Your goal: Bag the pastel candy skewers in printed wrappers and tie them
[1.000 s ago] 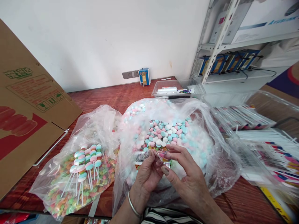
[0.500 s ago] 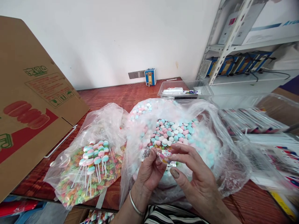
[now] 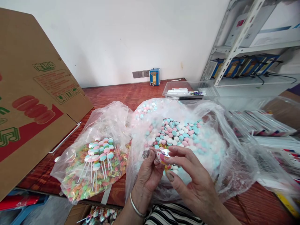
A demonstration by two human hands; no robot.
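The table [image 3: 105, 90] is reddish brown with darker grain. Toward its near edge, the wrapper [image 3: 162, 156] shows pink and yellow on shiny silver-white, with a black-and-white patch at one end. In the middle lie plain candies [image 3: 182, 131] — pastel pink, pale blue and white. Nearer the left edge, the lollipops [image 3: 103, 150] have bands of pink, blue, white, green and red on white sticks, above small candies [image 3: 79, 187] in orange, green and yellow. At the left edge, the brown box [image 3: 47, 34] carries red and green print; at the far edge, a device [image 3: 155, 77] is blue, white and gold.
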